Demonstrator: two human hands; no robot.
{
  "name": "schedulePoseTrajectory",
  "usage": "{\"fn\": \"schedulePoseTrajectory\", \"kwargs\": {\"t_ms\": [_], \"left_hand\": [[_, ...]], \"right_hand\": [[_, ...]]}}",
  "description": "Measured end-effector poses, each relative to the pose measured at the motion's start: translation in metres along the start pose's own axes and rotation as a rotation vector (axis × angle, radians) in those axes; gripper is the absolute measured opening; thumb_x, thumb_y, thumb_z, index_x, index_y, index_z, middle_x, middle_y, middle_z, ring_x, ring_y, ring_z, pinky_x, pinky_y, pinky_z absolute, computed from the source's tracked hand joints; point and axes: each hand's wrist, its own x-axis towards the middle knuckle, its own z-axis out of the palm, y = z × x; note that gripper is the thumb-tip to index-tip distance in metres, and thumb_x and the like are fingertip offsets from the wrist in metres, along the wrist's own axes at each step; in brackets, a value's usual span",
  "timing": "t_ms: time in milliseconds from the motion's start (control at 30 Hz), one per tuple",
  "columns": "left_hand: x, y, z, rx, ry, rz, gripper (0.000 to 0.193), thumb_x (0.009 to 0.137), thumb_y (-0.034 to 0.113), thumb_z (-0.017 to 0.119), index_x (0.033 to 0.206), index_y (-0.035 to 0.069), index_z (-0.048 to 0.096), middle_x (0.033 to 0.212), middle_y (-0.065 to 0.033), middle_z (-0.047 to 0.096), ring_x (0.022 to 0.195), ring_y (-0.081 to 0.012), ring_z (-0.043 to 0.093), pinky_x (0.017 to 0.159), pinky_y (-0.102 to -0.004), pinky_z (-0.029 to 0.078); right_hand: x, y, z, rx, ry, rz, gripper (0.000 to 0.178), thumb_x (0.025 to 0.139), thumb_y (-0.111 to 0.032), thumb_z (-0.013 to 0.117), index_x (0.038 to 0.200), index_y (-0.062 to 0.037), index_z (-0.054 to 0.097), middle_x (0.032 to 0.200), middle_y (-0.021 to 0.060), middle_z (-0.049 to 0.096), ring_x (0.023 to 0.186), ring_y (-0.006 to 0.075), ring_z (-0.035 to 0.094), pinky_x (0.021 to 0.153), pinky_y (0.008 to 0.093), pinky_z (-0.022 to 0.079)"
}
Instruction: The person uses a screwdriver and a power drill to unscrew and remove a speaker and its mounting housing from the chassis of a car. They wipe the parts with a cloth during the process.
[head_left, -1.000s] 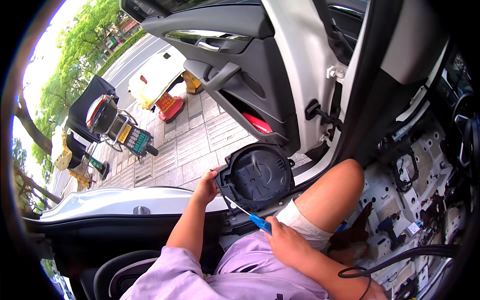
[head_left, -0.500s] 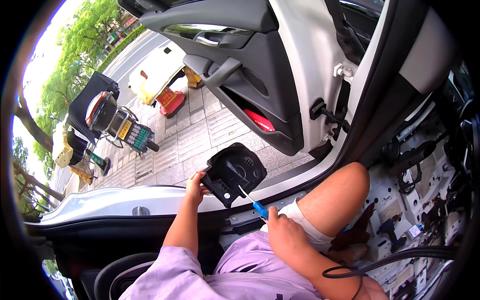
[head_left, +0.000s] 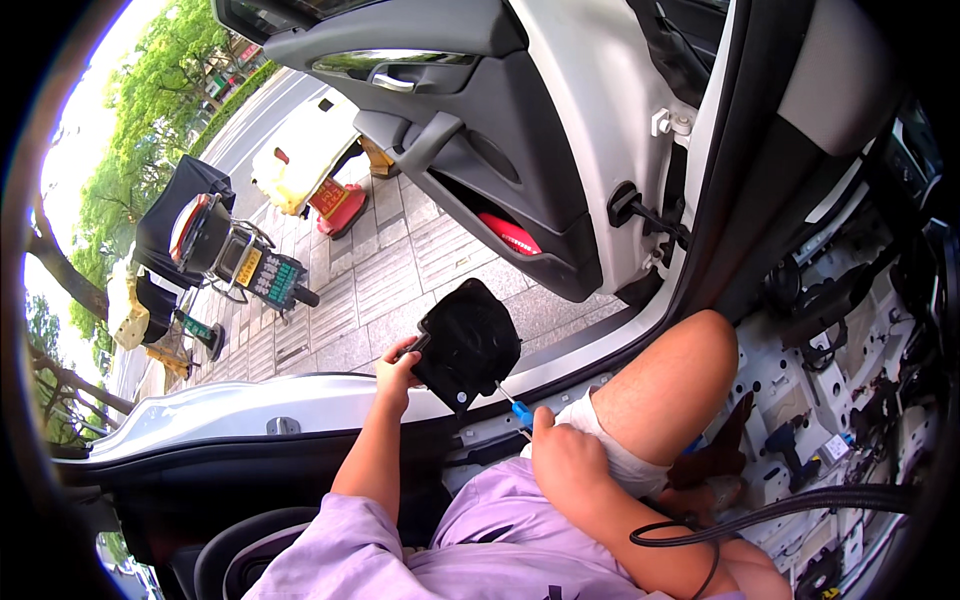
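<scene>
My left hand (head_left: pixel 398 370) grips the left edge of a black molded plastic housing (head_left: pixel 466 340), raised over the door sill. The housing is tilted, and its inner detail is lost in shadow. My right hand (head_left: pixel 568 455) is closed around a screwdriver (head_left: pixel 521 411) with a blue handle. Its thin metal shaft points up at the housing's near right edge; whether the tip touches the plastic or passes behind it, I cannot tell. Near the housing's lower corner shows a small round white spot.
An open car door (head_left: pixel 500 130) with a red item (head_left: pixel 510 234) in its pocket stands ahead. At right, the bare metal floor (head_left: pixel 830 400) carries a power drill (head_left: pixel 790 450) and wiring. A black cable (head_left: pixel 780 508) crosses my right arm. Scooters (head_left: pixel 215 240) are parked outside.
The housing has tilted, so its inside looks darker and its ribs no longer show. The screwdriver's shaft, earlier over the housing's inside, now meets its near right edge. The view has shifted slightly.
</scene>
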Motion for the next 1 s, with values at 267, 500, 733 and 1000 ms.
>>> {"fn": "schedulePoseTrajectory", "kwargs": {"t_ms": [267,500,733,1000], "left_hand": [[-0.006,0.013,0.023,0.152,-0.141,0.02,0.043,0.087,0.007,0.069,0.13,0.005,0.07,0.103,-0.0093,0.072,0.083,-0.0192,0.073,0.068,-0.0356,0.064],[-0.009,0.025,0.027,0.118,-0.134,0.067,0.044,0.087,0.005,0.069,0.131,0.004,0.069,0.105,-0.0101,0.073,0.086,-0.0198,0.074,0.072,-0.0377,0.065],[0.005,0.025,0.014,0.293,-0.129,0.22,0.045,0.085,0.006,0.071,0.13,0.004,0.07,0.104,-0.0077,0.073,0.084,-0.0155,0.072,0.069,-0.0312,0.061],[-0.017,0.059,0.037,0.485,-0.156,0.314,0.046,0.078,0.008,0.076,0.124,0.004,0.075,0.098,-0.0062,0.074,0.081,-0.012,0.067,0.077,-0.0271,0.055]], "right_hand": [[0.003,-0.004,0.033,-0.246,0.18,0.08,0.02,0.091,-0.016,0.063,0.104,-0.0022,0.057,0.071,0.0087,0.071,0.062,0.0191,0.073,0.051,0.0319,0.057],[0.002,-0.009,0.031,-0.357,0.275,0.118,0.023,0.091,-0.017,0.063,0.106,-0.0013,0.057,0.071,0.0082,0.069,0.061,0.0191,0.072,0.051,0.0313,0.057],[0.0,-0.003,0.029,-0.156,0.077,0.008,0.022,0.092,-0.017,0.063,0.107,-0.001,0.058,0.073,0.0094,0.073,0.065,0.0203,0.075,0.054,0.0316,0.058],[0.001,-0.006,0.04,-0.242,0.159,0.069,0.021,0.093,-0.018,0.062,0.105,-0.0016,0.058,0.071,0.0093,0.072,0.062,0.0213,0.074,0.053,0.0337,0.058]]}}
